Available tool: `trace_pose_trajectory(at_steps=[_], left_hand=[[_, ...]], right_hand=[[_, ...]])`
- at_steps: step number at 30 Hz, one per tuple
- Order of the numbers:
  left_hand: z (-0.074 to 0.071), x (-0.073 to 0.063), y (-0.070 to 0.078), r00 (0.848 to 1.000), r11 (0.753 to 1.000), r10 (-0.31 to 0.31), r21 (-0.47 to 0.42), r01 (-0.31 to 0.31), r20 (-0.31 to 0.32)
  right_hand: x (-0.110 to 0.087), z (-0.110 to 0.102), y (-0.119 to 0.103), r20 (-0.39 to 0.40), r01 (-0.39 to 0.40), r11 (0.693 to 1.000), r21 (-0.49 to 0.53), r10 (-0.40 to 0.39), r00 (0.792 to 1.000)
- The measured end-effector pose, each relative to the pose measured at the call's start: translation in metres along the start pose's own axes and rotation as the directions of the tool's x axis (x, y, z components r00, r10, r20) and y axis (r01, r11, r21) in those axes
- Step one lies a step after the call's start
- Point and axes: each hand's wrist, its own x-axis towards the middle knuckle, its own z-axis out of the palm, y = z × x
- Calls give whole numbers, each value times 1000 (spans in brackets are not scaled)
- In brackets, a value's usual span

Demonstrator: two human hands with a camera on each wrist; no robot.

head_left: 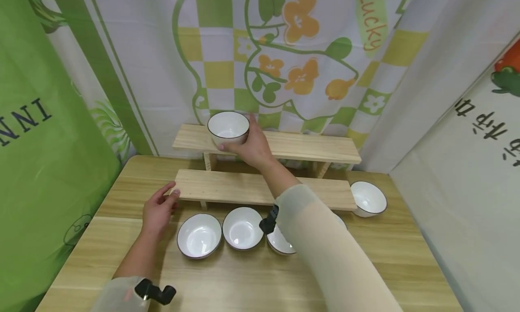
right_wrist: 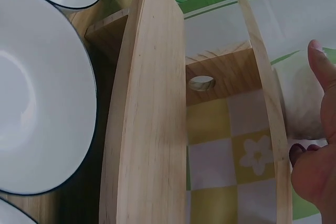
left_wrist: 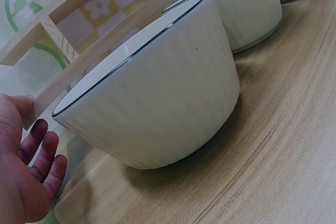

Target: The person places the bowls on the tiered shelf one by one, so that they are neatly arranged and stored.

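Note:
A white bowl with a dark rim [head_left: 229, 123] is at the left part of the upper board of a two-step wooden shelf [head_left: 313, 146]. My right hand [head_left: 255, 146] grips it from the right side, thumb at the front; in the right wrist view the bowl [right_wrist: 299, 95] shows beside the upper board. With its fingers about the left end of the lower board [head_left: 227, 185], my left hand [head_left: 157, 211] steadies the shelf. Close by that hand in the left wrist view stands a ribbed white bowl [left_wrist: 157, 87].
In front of the shelf, a row of matching bowls stands on the wooden table [head_left: 227, 285]: a left bowl [head_left: 199, 236], a middle bowl [head_left: 243, 228], and others partly behind my right sleeve [head_left: 325, 239]. Another bowl [head_left: 369, 199] is at the shelf's right end. A patterned curtain [head_left: 227, 45] hangs behind.

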Motion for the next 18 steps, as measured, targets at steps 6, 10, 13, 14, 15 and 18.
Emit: trace_pose_trajectory(at_steps=[6,10,13,14,15,18], left_hand=[[2,-4,0,1000,1000,5,-14,-5,-6],[4,-6,-2,1000,1000,10,-9,-11,-2],[4,-7,-1,1000,1000,0,1,0,0],[4,-7,1,1000,1000,-2,7,2,0],[3,-7,1,1000,1000,-4,12,4,-1],[3,-8,3,1000,1000,-7,3,7,3]], right_hand=[[-13,-19,4,16,-6,1000,14,6,1000],[-29,-35,6,33,-14,995,97,11,999],[-41,-46,9,53,-31,983,184,22,998],[-45,-49,10,60,-39,977,209,27,998],[-49,-52,12,64,-48,973,226,34,997],[-60,-60,19,78,-65,971,231,49,996]])
